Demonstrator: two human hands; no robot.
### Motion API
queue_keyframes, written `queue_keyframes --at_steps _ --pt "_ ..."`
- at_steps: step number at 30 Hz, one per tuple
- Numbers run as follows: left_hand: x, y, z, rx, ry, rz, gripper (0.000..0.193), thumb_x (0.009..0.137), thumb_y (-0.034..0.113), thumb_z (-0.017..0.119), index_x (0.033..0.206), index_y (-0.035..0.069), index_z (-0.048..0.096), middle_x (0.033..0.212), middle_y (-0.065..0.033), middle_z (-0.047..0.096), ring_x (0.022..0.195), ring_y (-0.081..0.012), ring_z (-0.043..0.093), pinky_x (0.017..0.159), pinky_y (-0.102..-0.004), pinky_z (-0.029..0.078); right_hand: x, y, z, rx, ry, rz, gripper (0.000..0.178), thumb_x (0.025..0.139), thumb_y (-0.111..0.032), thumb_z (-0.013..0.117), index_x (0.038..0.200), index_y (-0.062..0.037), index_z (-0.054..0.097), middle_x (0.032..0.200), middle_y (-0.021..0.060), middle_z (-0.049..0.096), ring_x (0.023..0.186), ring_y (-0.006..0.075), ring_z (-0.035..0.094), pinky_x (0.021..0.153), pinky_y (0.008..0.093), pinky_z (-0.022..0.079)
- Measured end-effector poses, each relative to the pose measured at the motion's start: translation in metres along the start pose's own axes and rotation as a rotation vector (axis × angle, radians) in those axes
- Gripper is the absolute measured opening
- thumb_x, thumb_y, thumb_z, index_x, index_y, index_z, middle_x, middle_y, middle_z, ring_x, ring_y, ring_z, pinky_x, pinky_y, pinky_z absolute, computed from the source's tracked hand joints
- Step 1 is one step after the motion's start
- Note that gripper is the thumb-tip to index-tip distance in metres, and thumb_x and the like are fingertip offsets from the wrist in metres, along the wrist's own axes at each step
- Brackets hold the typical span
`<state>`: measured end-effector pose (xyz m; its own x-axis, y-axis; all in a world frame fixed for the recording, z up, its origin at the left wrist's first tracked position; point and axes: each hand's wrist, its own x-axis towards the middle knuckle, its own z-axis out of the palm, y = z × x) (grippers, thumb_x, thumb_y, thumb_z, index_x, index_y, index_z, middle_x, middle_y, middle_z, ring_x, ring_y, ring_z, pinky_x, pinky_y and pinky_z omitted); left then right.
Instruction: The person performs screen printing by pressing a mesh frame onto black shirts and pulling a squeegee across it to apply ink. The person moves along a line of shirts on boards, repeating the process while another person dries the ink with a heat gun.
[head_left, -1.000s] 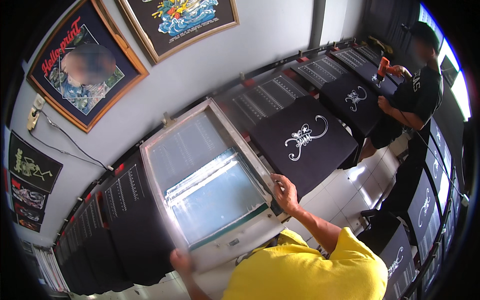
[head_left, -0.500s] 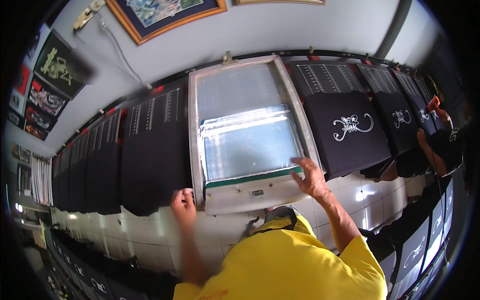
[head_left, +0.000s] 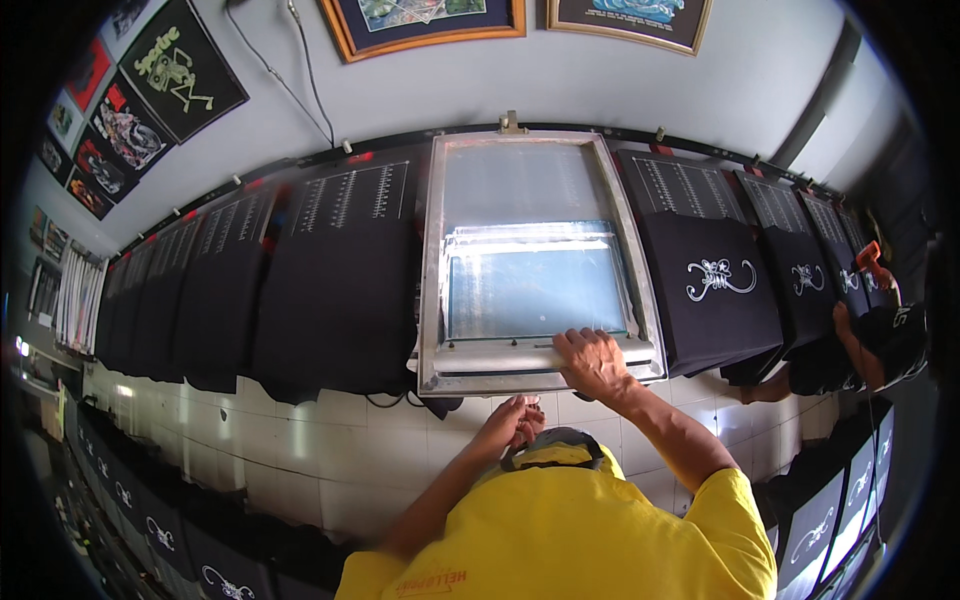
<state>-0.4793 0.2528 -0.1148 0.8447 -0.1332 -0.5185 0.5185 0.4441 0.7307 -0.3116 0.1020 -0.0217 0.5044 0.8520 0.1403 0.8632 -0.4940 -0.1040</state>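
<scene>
A screen-printing frame [head_left: 432,290] with a pale metal border and blue mesh lies over the middle board of a long row. Across its near end rests a metal squeegee [head_left: 490,357]. My right hand [head_left: 592,362] is closed over the right part of the squeegee, its fingers wrapped on the bar. Just below the frame's near edge, close to my body, is my left hand [head_left: 512,424]. Its fingers are curled together, and I cannot make out anything in them.
Boards with black shirts stretch away on both sides; a plain black shirt [head_left: 335,300] lies left, a printed black shirt [head_left: 722,290] right. At far right a co-worker's arm [head_left: 860,345] is near an orange tool [head_left: 870,258]. More printed shirts [head_left: 815,535] are behind me.
My left hand has moved right from the frame's near left corner to below its middle. My right hand has closed on the squeegee, whose green edge no longer shows. The view has shifted.
</scene>
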Motion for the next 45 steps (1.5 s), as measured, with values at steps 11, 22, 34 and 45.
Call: queue_keyframes --at_steps 11,22,34,45 --pt "0.029 -0.034 -0.005 0.039 -0.002 0.102 0.050 0.109 0.042 0.032 0.119 -0.001 0.055 0.089 -0.0094 0.064 0.055 -0.0079 0.051 0.047 -0.0223 0.038 0.042 0.045 -0.012 0.081 0.186 -0.014 0.029 0.072 -0.017 0.076 0.096 -0.0117 0.062 0.087 0.0076 0.065 0.081 0.0277 0.067 0.074 0.0409 0.056" --pt "0.047 -0.060 -0.001 0.669 0.339 0.684 0.041 0.107 0.030 0.041 0.077 0.004 0.055 0.062 -0.0061 0.052 0.057 -0.0184 0.050 0.060 -0.0346 0.043 0.172 0.124 -0.006 -0.066 -0.041 0.196 0.033 0.080 -0.026 0.078 0.109 -0.0163 0.066 0.092 0.0122 0.072 0.090 0.0308 0.071 0.080 0.0425 0.058" --pt "0.033 -0.038 0.005 0.242 0.295 0.173 0.039 0.103 0.034 0.050 0.084 0.002 0.061 0.072 -0.0032 0.063 0.068 -0.0094 0.059 0.060 -0.0290 0.046 0.194 0.136 0.003 -0.053 -0.071 0.102 0.027 0.076 -0.016 0.074 0.103 -0.0098 0.072 0.088 0.0123 0.074 0.081 0.0306 0.072 0.080 0.0400 0.058" --pt "0.034 -0.042 0.009 0.648 0.373 0.646 0.043 0.106 0.031 0.045 0.076 0.002 0.055 0.060 -0.0044 0.051 0.055 -0.0151 0.048 0.057 -0.0315 0.041 0.146 0.110 -0.008 -0.044 -0.077 0.009 0.024 0.073 -0.017 0.073 0.096 -0.0084 0.074 0.081 0.0134 0.073 0.072 0.0291 0.071 0.074 0.0395 0.059"
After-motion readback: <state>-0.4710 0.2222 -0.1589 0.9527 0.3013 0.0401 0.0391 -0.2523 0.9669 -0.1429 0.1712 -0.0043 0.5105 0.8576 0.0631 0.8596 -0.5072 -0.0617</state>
